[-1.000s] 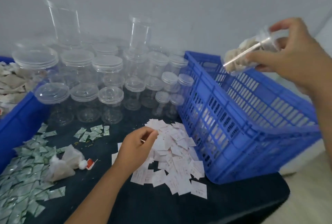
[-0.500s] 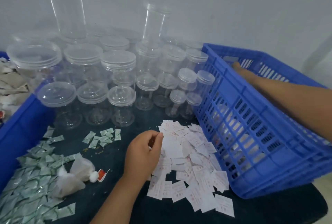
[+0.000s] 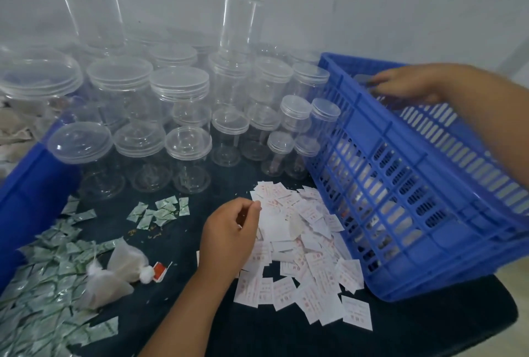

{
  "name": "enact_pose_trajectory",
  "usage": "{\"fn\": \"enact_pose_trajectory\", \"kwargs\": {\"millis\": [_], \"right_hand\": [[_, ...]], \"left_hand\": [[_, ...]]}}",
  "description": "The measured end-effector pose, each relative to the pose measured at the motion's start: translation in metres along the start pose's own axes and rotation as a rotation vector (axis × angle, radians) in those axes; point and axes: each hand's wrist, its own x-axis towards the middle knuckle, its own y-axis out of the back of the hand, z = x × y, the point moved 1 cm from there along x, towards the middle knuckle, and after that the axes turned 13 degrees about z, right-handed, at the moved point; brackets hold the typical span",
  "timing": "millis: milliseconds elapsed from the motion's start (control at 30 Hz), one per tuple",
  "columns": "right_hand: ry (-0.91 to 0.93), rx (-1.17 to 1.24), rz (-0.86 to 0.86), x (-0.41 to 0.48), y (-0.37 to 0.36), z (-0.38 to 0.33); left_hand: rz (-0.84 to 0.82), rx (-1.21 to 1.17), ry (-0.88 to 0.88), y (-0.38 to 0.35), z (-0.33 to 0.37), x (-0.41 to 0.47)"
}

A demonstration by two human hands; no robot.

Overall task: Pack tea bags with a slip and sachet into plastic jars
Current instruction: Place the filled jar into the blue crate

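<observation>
Sachets (image 3: 43, 293), cut off at the lower left edge, litter the dark desk (image 3: 286, 336) beside two tea bags (image 3: 114, 273). Nearby, the left hand (image 3: 229, 239) rests on a heap of paper slips (image 3: 303, 250), thumb and forefinger pinched together; what they pinch is too small to tell. Farther right, the right hand (image 3: 412, 84) reaches into a blue crate (image 3: 400, 184), its grip hard to make out. Clear lidded jars (image 3: 177, 116) crowd behind.

Clear lidded plastic jars (image 3: 187, 144) stand upright, upper left. White slips (image 3: 300, 256) heaped centre. Green sachets (image 3: 43, 293) scattered lower left. Two tea bags (image 3: 114, 273) lie beside them.
</observation>
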Motion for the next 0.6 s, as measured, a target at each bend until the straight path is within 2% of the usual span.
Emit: {"fn": "enact_pose_trajectory", "kwargs": {"millis": [100, 133, 200, 300, 367, 433, 533, 600], "right_hand": [[0.170, 0.067, 0.311, -0.026, 0.045, -0.041], [0.264, 0.072, 0.335, -0.039, 0.051, -0.057], [0.436, -0.005, 0.246, -0.072, 0.045, -0.088], [0.619, -0.321, 0.101, -0.094, 0.006, -0.127], [0.627, -0.521, 0.102, -0.083, -0.031, -0.133], [0.517, -0.669, 0.151, -0.071, -0.074, -0.127], [0.411, -0.675, 0.217, -0.062, -0.122, -0.108], [0.445, -0.599, 0.348, -0.060, -0.139, -0.098]], "left_hand": [[0.016, -0.025, 0.037, 0.001, 0.002, 0.000], [0.024, -0.034, 0.038, 0.002, 0.002, 0.001], [0.042, -0.065, 0.040, 0.006, 0.004, 0.000], [0.060, -0.077, 0.053, 0.013, 0.005, -0.002], [0.069, -0.058, 0.047, 0.019, 0.004, -0.005], [0.079, -0.037, 0.024, 0.025, 0.003, -0.009], [0.096, -0.030, -0.016, 0.033, 0.003, -0.015], [0.098, -0.018, -0.043, 0.035, 0.003, -0.017]]}}
